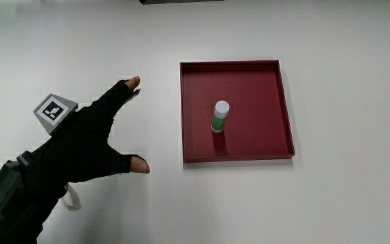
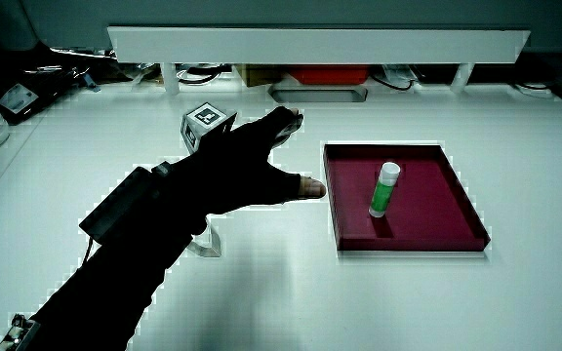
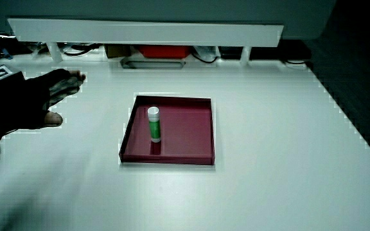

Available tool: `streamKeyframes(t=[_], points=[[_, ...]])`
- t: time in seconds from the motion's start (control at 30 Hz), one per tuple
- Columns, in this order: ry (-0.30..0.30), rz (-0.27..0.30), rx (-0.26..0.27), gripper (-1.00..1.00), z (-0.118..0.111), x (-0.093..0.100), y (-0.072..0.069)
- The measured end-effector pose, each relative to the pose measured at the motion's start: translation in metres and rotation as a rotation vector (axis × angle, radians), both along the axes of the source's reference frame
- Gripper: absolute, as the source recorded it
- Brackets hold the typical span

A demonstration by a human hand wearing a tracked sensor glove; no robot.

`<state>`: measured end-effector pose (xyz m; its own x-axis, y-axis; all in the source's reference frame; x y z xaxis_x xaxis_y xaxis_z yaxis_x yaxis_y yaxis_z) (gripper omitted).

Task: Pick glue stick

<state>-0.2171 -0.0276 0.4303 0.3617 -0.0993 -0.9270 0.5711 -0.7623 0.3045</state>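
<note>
A green glue stick [image 1: 220, 117] with a white cap stands upright in the middle of a dark red tray [image 1: 263, 74]; it shows in both side views too [image 2: 384, 190] [image 3: 153, 124]. The gloved hand [image 1: 90, 139] hovers over the bare table beside the tray, apart from it, fingers spread and holding nothing. Its thumb tip [image 1: 139, 165] lies nearest the tray's edge. The patterned cube [image 1: 54, 112] sits on the hand's back. The hand also shows in both side views [image 2: 237, 171] [image 3: 18, 106].
The white table [image 1: 344, 196] surrounds the tray [image 2: 408, 234] [image 3: 172, 153]. A low white partition [image 2: 310, 44] [image 3: 146, 32] runs along the table's edge farthest from the person, with cables and small items under it. A white strap [image 1: 72, 198] dangles from the wrist.
</note>
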Motion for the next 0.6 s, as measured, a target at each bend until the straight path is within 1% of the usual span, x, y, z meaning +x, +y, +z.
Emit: streamKeyframes(t=[0.03, 0.1, 0.13, 0.2, 0.23, 0.27, 0.3, 0.33, 0.37, 0.4, 0.43, 0.47, 0.5, 0.53, 0.57, 0.6], points=[[0.0, 0.002, 0.005, 0.0, 0.002, 0.0, 0.0], [-0.034, 0.002, -0.001, 0.0, 0.005, 0.001, 0.0], [-0.028, -0.001, -0.02, 0.0, 0.005, 0.003, 0.0], [-0.053, 0.001, -0.033, 0.0, 0.009, 0.006, -0.001], [-0.062, 0.007, -0.029, 0.0, 0.01, 0.008, -0.001], [-0.051, 0.0, -0.044, 0.0, 0.01, 0.011, -0.001], [-0.089, -0.008, -0.057, 0.0, 0.011, 0.013, -0.001], [-0.081, -0.002, -0.058, 0.0, 0.013, 0.016, -0.002], [-0.092, -0.001, -0.066, 0.0, 0.014, 0.018, -0.003], [-0.088, 0.001, -0.05, 0.0, 0.015, 0.022, -0.004], [-0.047, 0.008, -0.04, 0.0, 0.016, 0.026, -0.006], [-0.047, -0.003, -0.071, 0.0, 0.016, 0.029, -0.006], [-0.045, -0.013, -0.07, 0.0, 0.02, 0.031, -0.007], [-0.03, -0.01, -0.075, 0.0, 0.022, 0.035, -0.007], [-0.046, -0.015, -0.076, 0.0, 0.025, 0.037, -0.008], [-0.048, -0.017, -0.084, 0.0, 0.03, 0.039, -0.008]])
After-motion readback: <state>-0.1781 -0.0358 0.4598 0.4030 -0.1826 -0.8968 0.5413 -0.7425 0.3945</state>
